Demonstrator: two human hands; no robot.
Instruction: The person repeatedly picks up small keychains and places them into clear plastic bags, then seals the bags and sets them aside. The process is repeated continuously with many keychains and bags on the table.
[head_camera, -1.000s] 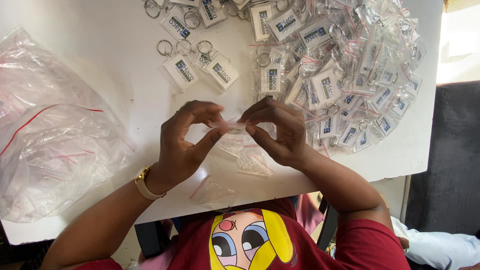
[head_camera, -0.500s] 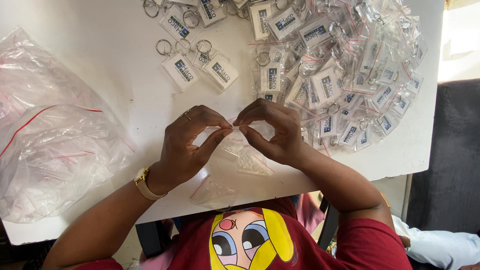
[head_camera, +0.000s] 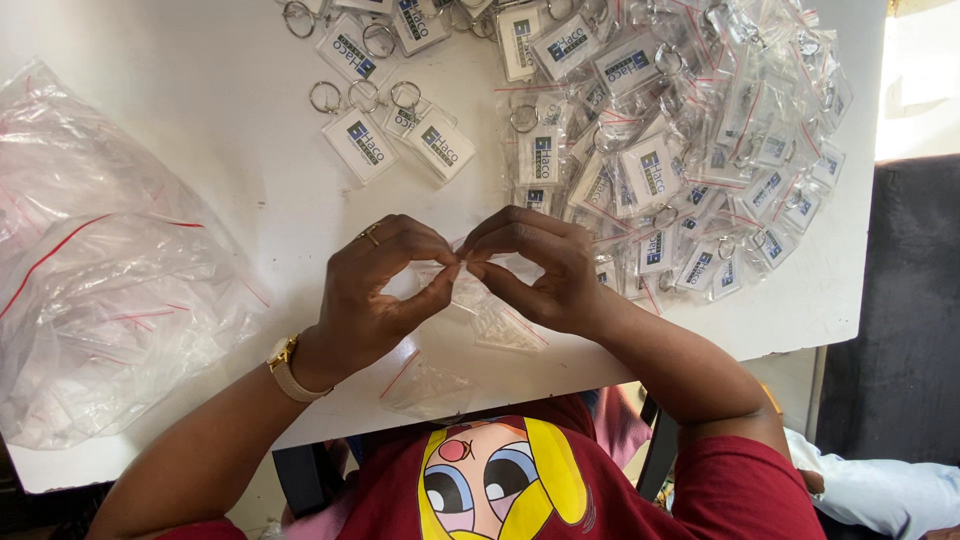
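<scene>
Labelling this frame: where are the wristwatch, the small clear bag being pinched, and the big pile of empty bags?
wristwatch (head_camera: 286, 368), head view, on its band.
small clear bag (head_camera: 468, 292), head view, on its body.
pile of empty bags (head_camera: 110, 290), head view, middle.

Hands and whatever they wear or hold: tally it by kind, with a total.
Hands, left hand and right hand: 2
Watches, gold wristwatch: 1
Rings, gold finger ring: 1
Bags, small clear plastic bag pinched by both hands: 1
Total: 5
</scene>
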